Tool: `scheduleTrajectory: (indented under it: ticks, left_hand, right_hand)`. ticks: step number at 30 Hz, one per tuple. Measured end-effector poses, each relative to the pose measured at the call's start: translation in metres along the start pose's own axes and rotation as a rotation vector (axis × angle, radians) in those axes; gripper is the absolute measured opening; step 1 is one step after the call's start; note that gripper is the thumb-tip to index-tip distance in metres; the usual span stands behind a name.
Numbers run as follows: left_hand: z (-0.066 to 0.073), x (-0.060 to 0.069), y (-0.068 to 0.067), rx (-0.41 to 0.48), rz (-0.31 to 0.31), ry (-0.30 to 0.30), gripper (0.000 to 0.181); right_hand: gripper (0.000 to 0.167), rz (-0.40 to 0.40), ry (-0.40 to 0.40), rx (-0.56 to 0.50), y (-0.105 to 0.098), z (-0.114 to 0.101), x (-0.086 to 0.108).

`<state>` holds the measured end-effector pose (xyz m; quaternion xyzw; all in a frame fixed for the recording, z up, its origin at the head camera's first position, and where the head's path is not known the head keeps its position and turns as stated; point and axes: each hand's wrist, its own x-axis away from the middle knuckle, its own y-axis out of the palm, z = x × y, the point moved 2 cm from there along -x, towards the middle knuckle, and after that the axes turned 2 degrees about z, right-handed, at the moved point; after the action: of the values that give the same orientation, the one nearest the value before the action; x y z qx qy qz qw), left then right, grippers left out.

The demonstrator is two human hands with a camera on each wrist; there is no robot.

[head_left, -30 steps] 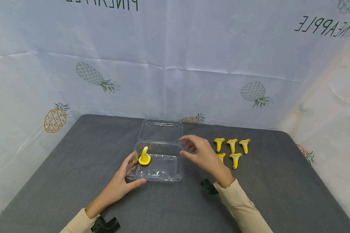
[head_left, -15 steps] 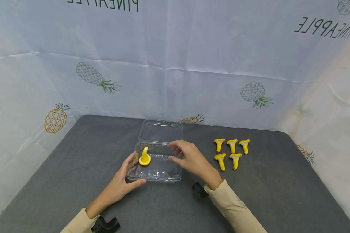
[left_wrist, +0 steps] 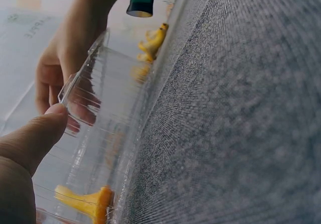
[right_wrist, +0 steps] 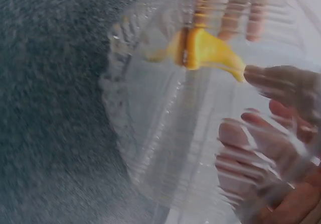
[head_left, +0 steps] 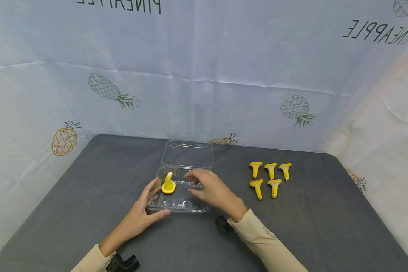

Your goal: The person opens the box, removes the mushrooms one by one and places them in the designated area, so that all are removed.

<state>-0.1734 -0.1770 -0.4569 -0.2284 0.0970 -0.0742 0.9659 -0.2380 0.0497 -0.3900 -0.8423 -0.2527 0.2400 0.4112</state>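
A clear plastic clamshell container point(head_left: 187, 194) lies on the table, its lid point(head_left: 187, 154) folded back. Inside it, at the left, a yellow mushroom point(head_left: 168, 184) stands cap down with its stem up; the left wrist view shows the same mushroom point(left_wrist: 90, 202) through the wall. My left hand point(head_left: 137, 215) grips the container's near left corner, thumb at the front rim and fingers along the left side. Over the right half of the container is my right hand point(head_left: 212, 189), fingers bent loosely, pointing left towards the mushroom. Nothing shows between its fingers and thumb.
Several more yellow mushrooms point(head_left: 274, 187) lie in two rows on the dark grey table point(head_left: 312, 226), right of the container. Behind the table hangs a pale curtain point(head_left: 238, 105) printed with pineapples.
My right hand has moved left from beside the container to above its right half, uncovering a mushroom on the table. The left hand and the container stay where they were.
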Motion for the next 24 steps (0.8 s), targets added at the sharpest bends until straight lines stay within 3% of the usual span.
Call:
scheduleTrajectory:
  ticks: [14,24]
  left_hand:
    - [0.0,0.0,0.0,-0.005,-0.001,-0.009,0.098]
    - [-0.001,0.0,0.0,0.002,-0.005,0.016,0.097]
  right_hand:
    - [0.039,-0.076,-0.01,0.07,0.02,-0.004,-0.008]
    - [0.041,-0.066,-0.049,0.171,0.026,-0.012,-0.016]
